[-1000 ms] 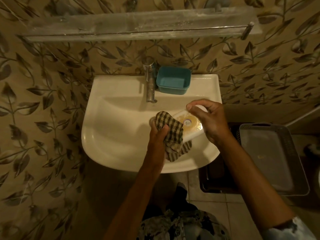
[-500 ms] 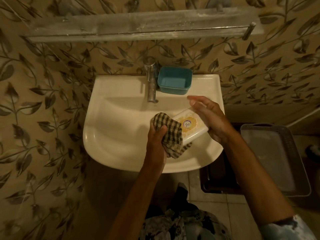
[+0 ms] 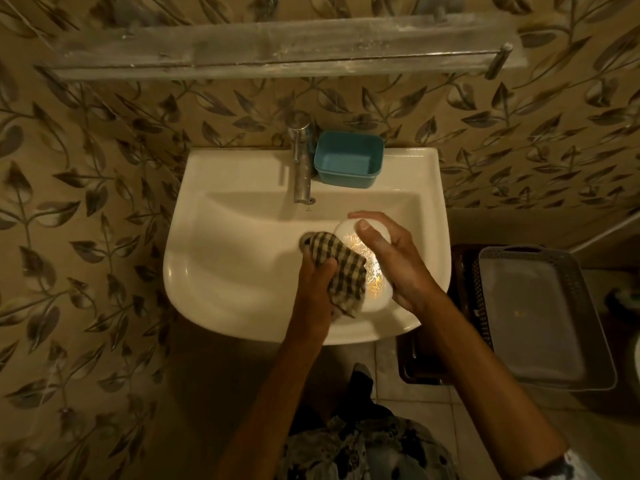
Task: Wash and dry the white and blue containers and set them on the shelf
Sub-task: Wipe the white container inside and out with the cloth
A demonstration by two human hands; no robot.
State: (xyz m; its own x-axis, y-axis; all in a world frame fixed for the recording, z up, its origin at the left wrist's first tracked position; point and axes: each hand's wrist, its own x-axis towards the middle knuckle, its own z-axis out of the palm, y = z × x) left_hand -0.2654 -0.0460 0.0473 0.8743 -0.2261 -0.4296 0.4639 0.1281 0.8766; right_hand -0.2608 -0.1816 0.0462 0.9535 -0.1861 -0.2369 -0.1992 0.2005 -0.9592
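Right hand point(image 3: 398, 268) grips the white container point(image 3: 374, 297) over the sink point(image 3: 214, 237) basin, right of centre: thumb across its top face, fingers curled round the far end. Left hand point(image 3: 317, 278) has the checked cloth point(image 3: 343, 271) bunched in a closed grip, pressed on the container's left side. Blue container point(image 3: 348, 159) sits open side up on the far sink ledge, just right of the tap point(image 3: 301, 168). Shelf point(image 3: 277, 50) is on the wall above. Grey tray point(image 3: 540, 317) lies off right.

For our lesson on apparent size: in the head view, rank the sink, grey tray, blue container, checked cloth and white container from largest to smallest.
1. sink
2. grey tray
3. blue container, checked cloth and white container: these look close in size, and the white one is partly hidden, so they are left unranked.
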